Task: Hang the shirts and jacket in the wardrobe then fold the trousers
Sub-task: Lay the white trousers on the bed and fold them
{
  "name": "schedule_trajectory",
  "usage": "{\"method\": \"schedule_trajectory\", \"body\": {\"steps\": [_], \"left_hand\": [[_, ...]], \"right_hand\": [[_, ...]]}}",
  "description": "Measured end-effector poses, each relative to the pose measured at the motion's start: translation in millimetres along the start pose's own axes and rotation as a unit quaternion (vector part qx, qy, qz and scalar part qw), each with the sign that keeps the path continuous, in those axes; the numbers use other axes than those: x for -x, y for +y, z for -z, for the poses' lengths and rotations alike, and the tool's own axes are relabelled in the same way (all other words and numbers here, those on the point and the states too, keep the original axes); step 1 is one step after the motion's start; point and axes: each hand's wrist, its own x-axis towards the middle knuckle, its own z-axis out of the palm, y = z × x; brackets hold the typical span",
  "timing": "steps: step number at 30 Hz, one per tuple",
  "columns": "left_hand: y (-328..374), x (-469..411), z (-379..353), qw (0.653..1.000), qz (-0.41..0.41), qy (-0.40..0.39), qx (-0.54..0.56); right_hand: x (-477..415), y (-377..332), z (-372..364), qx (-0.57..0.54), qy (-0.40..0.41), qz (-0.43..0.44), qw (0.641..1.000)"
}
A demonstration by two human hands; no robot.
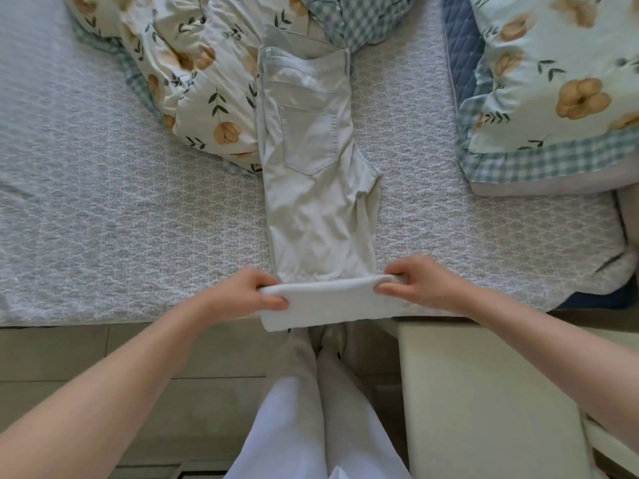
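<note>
Pale cotton is what our fingers (273, 300) have hold of. The left hand (242, 292) and the right hand (418, 281) each curl thumb against fingertips and pinch one end of the fold (328, 302) at the leg end, so neither hand is loose or flat.

That fold sits right at the near edge of the bed (121, 219), with its lower layer drooping a little over the edge. From there the trousers (311, 202) run straight away from us, laid leg on leg with the back pocket (309, 140) up. The waistband (304, 53) lies far up the bed, against the flowered duvet (207, 81). The pillow (553, 81) lies well apart, toward the far right corner.

We judge this to be the first lengthwise fold, so the job is to carry the pinched end up toward the waistband. To do it well, we should:

- keep both hands level so the crease stays square to the side seams
- lift only enough to clear the cloth beneath
- lay the end down short of the duvet

The seat flap (370, 181) pokes out on the right (it looks rumpled) and should probably be smoothed first, or it will likely bulge inside the fold.
</note>
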Motion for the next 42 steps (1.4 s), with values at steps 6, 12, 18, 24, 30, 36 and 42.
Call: {"method": "schedule_trajectory", "body": {"steps": [6,12,18,24,30,36,42], "left_hand": [[-11.3,-64.9,39.6,0.938,0.016,0.074,0.339],[-33.7,-148.8,51.2,0.854,0.025,0.12,0.505],[-59.7,-188.1,44.8,0.884,0.058,0.09,0.456],[-69.8,-165.4,11.3,0.952,0.014,0.038,0.305],[-59.9,-156.8,18.4,0.952,0.032,-0.011,0.303],[-80.5,-157.1,24.2,0.944,0.097,-0.06,0.309],[-95.9,-147.2,0.9,0.933,0.154,-0.134,0.295]], "right_hand": [[-82.3,13.9,22.5,-0.151,0.146,-0.075,0.975],[-158.0,46.2,16.9,-0.308,0.214,-0.151,0.915],[-189.2,75.0,-1.3,-0.404,0.15,-0.239,0.87],[-161.3,78.4,-32.0,-0.342,0.074,-0.265,0.898],[-138.5,75.4,-37.2,-0.325,0.004,-0.228,0.918],[-145.9,85.1,-43.1,-0.455,-0.024,-0.246,0.855],[-133.9,103.7,-65.3,-0.482,-0.136,-0.267,0.823]]}}
